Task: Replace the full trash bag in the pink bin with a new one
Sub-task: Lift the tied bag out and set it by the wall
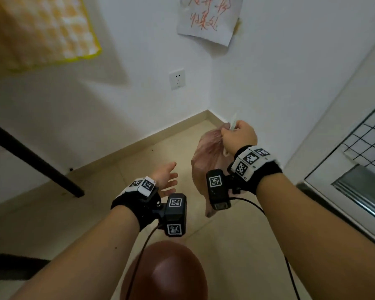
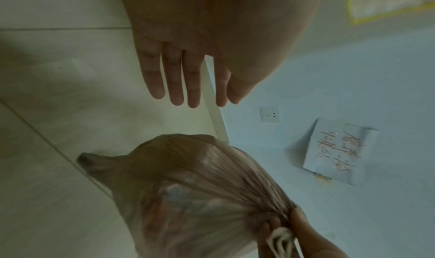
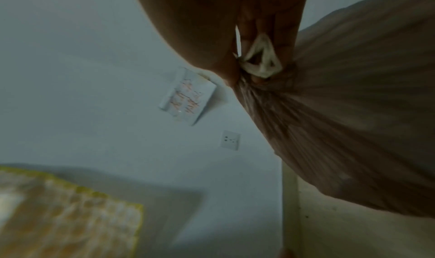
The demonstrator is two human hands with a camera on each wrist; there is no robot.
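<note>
The right hand pinches the full trash bag by its gathered neck (thin film, may tear) near the wall socket; the left hand hangs open and empty.

We see a thin, translucent pinkish plastic trash bag, pleated into fine creases, with a white drawstring of flat plastic tape. The floor is smooth, faintly glossy tile. The wall note is curling matt paper, and the yellow checked cloth looks soft.
</note>
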